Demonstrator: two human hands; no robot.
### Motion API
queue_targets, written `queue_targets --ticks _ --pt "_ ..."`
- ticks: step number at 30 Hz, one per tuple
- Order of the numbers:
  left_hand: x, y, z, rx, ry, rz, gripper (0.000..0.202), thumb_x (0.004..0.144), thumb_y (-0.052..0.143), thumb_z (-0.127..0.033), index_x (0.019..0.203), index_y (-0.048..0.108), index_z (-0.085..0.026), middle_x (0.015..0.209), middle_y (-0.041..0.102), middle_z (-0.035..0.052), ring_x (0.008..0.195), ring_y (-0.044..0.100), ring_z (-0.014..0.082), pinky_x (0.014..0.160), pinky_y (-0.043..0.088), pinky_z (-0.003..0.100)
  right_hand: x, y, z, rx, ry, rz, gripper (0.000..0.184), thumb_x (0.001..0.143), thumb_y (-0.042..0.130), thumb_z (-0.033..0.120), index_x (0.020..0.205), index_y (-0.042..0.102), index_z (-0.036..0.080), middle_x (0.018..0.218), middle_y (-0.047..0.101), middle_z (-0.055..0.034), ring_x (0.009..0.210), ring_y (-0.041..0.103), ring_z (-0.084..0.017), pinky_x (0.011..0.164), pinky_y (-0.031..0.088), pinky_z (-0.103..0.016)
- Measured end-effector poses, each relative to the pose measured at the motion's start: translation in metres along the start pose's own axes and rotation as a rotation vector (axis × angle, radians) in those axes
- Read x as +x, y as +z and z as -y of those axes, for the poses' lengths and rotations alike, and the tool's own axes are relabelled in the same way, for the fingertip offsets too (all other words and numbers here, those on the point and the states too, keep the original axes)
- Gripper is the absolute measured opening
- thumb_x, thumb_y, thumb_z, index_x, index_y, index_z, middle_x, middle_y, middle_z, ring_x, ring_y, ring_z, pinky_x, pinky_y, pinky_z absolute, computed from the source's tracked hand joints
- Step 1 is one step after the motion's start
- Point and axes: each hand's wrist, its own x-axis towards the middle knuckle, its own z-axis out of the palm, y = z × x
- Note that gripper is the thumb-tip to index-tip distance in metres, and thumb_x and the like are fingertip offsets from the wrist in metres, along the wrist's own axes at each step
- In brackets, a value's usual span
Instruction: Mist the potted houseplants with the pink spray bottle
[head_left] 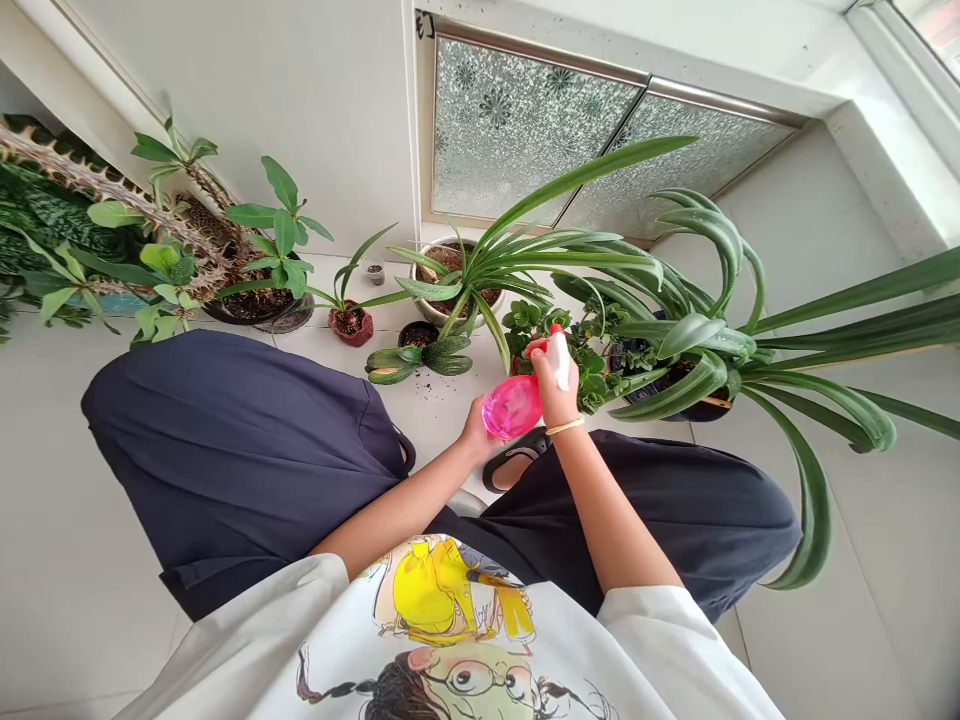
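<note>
Head view: the pink spray bottle (pixel 512 408) is tilted, its head end just beside the small-leaved green plant (pixel 592 382). The right hand (pixel 559 397) is clamped around the neck below the white spray head (pixel 558 360); the left hand (pixel 475 430) grips the base. For steady handling, support the base, direct the red nozzle (pixel 555 329) forward, and squeeze evenly.

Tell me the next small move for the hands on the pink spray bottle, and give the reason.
Probably a light squeeze at the sprayer head with the right hand: that hand is wrapped around the top of the pink spray bottle, the left hand supports its lower end, and the head's red tip appears to face away from the person, near the low leafy plant.
</note>
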Motion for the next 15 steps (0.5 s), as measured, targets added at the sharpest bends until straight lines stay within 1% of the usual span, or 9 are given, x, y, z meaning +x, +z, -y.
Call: queue_targets --ticks 2,4,6,8,10,13,15 --pt "-0.004 0.001 0.003 -0.078 -0.049 -0.032 0.032 0.089 0.053 -0.028 0.113 0.069 -0.014 0.087 0.073 0.0099 0.079 0.071 0.0238 0.071 0.057 0.033 -0.001 0.005 -0.007 -0.037 -0.029 0.05 0.034 0.082 0.06 0.052 0.099 0.065 0.022 0.1 0.068 -0.007 0.093 0.064 -0.023 0.088 0.053 -0.042" --pt "-0.005 -0.004 0.007 -0.153 -0.064 -0.122 0.031 0.087 0.055 -0.028 0.112 0.068 -0.016 0.082 0.071 0.0089 0.073 0.07 0.0237 0.064 0.054 0.032 0.001 0.012 -0.017 -0.022 -0.025 0.108 0.045 0.08 0.064 0.056 0.11 0.063 0.022 0.111 0.068 -0.0099 0.103 0.065 -0.026 0.094 0.052 -0.044" --pt "-0.003 -0.011 0.012 -0.217 -0.054 -0.219 0.034 0.087 0.052 -0.032 0.113 0.067 -0.017 0.082 0.07 0.0094 0.071 0.068 0.0241 0.06 0.052 0.032 0.003 0.022 -0.027 0.023 0.022 0.195 0.054 0.078 0.066 0.06 0.116 0.061 0.023 0.115 0.068 -0.0113 0.107 0.065 -0.026 0.097 0.052 -0.044" --pt "0.0 -0.02 0.014 -0.26 -0.05 -0.277 0.038 0.089 0.048 -0.036 0.116 0.067 -0.018 0.085 0.069 0.0111 0.073 0.068 0.0251 0.059 0.05 0.032 0.005 0.033 -0.036 0.055 0.098 0.283 0.056 0.076 0.067 0.063 0.114 0.06 0.022 0.113 0.068 -0.0112 0.103 0.066 -0.025 0.096 0.053 -0.044" --pt "0.002 -0.028 0.015 -0.276 -0.051 -0.317 0.043 0.09 0.044 -0.04 0.12 0.066 -0.017 0.091 0.069 0.013 0.077 0.068 0.0264 0.06 0.049 0.032 0.005 0.044 -0.043 0.066 0.144 0.34 0.055 0.073 0.068 0.063 0.109 0.061 0.021 0.108 0.069 -0.0104 0.099 0.066 -0.024 0.095 0.053 -0.044" --pt "0.003 -0.033 0.012 -0.272 -0.037 -0.354 0.049 0.092 0.042 -0.043 0.125 0.064 -0.016 0.1 0.069 0.0153 0.084 0.069 0.0282 0.063 0.049 0.033 0.009 0.056 -0.052 0.035 0.127 0.363 0.053 0.07 0.071 0.061 0.105 0.061 0.022 0.105 0.069 -0.0082 0.097 0.065 -0.023 0.096 0.052 -0.044" --pt "0.003 -0.033 0.009 -0.24 -0.02 -0.372 0.053 0.093 0.038 -0.045 0.127 0.064 -0.014 0.103 0.069 0.0167 0.084 0.069 0.0285 0.063 0.049 0.033 0.015 0.059 -0.055 -0.033 0.111 0.356 0.047 0.07 0.07 0.059 0.099 0.061 0.023 0.098 0.069 -0.0056 0.092 0.064 -0.023 0.096 0.052 -0.044"
